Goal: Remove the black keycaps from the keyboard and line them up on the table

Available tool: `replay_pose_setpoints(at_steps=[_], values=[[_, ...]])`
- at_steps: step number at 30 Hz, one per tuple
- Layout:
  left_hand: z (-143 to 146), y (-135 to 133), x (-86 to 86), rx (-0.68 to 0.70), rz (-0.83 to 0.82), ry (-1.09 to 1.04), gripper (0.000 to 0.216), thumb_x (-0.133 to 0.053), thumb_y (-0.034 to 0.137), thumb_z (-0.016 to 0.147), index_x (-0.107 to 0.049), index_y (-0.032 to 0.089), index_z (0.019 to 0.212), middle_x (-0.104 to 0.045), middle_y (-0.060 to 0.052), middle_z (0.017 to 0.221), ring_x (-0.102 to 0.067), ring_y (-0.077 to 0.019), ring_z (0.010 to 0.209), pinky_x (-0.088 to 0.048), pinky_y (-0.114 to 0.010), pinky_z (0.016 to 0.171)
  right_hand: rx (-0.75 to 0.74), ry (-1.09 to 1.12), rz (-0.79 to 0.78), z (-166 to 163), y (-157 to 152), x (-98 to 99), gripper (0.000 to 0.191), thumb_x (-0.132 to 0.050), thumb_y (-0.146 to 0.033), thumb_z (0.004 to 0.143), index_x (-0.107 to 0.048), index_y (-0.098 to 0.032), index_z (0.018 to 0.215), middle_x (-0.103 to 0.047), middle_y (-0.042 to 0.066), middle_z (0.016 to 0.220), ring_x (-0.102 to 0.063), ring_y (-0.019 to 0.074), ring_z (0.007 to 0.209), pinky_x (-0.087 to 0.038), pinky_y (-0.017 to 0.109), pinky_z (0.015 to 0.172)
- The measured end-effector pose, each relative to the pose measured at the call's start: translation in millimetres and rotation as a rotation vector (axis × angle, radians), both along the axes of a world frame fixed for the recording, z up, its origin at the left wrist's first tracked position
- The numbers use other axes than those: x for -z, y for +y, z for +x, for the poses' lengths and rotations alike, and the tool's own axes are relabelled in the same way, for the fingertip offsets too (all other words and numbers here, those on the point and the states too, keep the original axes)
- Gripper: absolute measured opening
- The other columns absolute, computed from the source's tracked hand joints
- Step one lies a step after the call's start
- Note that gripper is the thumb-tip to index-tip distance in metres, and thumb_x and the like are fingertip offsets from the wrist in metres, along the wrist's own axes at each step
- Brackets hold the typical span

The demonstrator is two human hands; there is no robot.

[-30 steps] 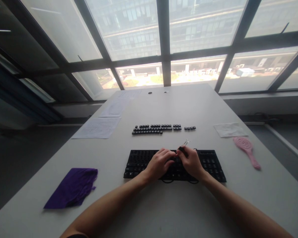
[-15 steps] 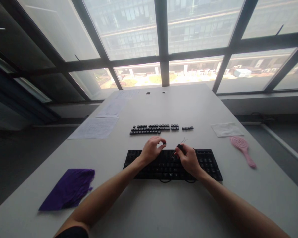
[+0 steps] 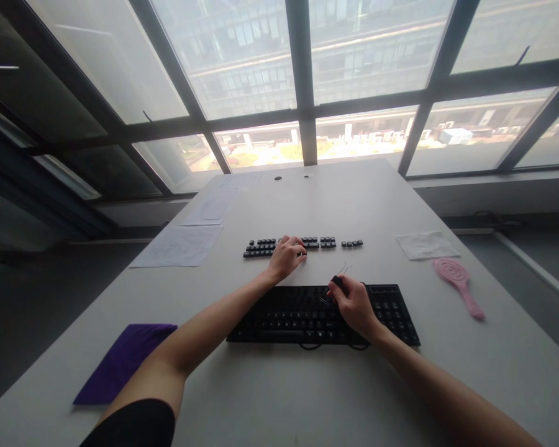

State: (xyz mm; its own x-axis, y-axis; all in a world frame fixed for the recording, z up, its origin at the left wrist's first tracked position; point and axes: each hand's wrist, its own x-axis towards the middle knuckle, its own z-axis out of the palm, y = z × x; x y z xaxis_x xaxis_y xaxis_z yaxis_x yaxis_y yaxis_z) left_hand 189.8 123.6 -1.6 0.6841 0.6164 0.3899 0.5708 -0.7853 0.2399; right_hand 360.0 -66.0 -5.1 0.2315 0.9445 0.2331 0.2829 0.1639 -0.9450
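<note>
Keycaps (image 3: 302,244) lie in rows on the table (image 3: 307,385), and my left hand (image 3: 286,256) rests right on them, past the far edge of the keyboard (image 3: 279,313). The rows run from side to side, the same way the keyboard runs. My left fingers are curled down onto the middle of the rows. I cannot tell if a keycap is pinched between them, as the hand hides it. Most keycaps sit to the left and right of my fingers, and a small group sits apart at the right end.

My right hand (image 3: 354,304) hovers over the keyboard, nearer to me than the left one. Its fingers are pinched shut on a little black puller (image 3: 338,280) with thin wire loops that poke out away from me. The left hand is the one nearer to the loose keycaps; the right hand is nearer to the keys in the keyboard.

Far off to the right of my right hand lie a pink brush (image 3: 459,282) and a white wipe (image 3: 426,244). Left of my left arm are paper sheets (image 3: 179,245) and a purple cloth (image 3: 123,363). The print on the keys and sheets is too small to read, and I see no brand.
</note>
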Motion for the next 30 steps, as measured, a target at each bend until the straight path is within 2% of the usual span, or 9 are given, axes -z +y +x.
replay_pose_setpoints(at_steps=[6, 12, 22, 30], values=[[-3, 3, 0.7, -0.029, 0.0, -0.041, 0.002, -0.073, 0.022, 0.081, -0.073, 0.022, 0.083, -0.064, -0.005, 0.108, -0.051, -0.0238, 0.105, -0.044, -0.04, 0.099, -0.003, 0.003, -0.004, 0, 0, 1.0, 0.022, -0.057, -0.032, 0.093, -0.06, -0.019, 0.076, -0.066, 0.002, 0.067, -0.058, 0.0169, 0.061, -0.044, 0.027, 0.062], [-12, 7, -0.6, -0.082, 0.021, -0.062, 0.026, -0.082, 0.023, 0.073, -0.07, 0.022, 0.097, -0.062, -0.005, 0.109, -0.05, -0.0257, 0.106, -0.045, -0.041, 0.099, -0.012, 0.01, -0.002, 0, 0, 2.5, 0.021, -0.057, -0.033, 0.093, -0.061, -0.019, 0.079, -0.068, 0.002, 0.069, -0.06, 0.0177, 0.063, -0.045, 0.027, 0.063], [-9, 8, 0.3, -0.063, 0.023, -0.044, 0.035, -0.084, 0.026, 0.071, -0.07, 0.023, 0.102, -0.06, -0.006, 0.114, -0.049, -0.0265, 0.108, -0.045, -0.042, 0.101, -0.009, -0.011, 0.0, 0, 0, 1.7, 0.024, -0.057, -0.036, 0.093, -0.061, -0.019, 0.077, -0.067, 0.003, 0.068, -0.06, 0.0178, 0.063, -0.045, 0.028, 0.062], [-3, 9, 3.2, -0.04, -0.001, -0.037, 0.006, -0.077, 0.026, 0.078, -0.077, 0.024, 0.083, -0.059, -0.007, 0.117, -0.047, -0.0271, 0.111, -0.043, -0.046, 0.102, -0.01, -0.022, 0.0, 0, 0, 2.3, 0.025, -0.057, -0.037, 0.094, -0.061, -0.019, 0.076, -0.066, 0.002, 0.067, -0.059, 0.0176, 0.062, -0.044, 0.027, 0.061]])
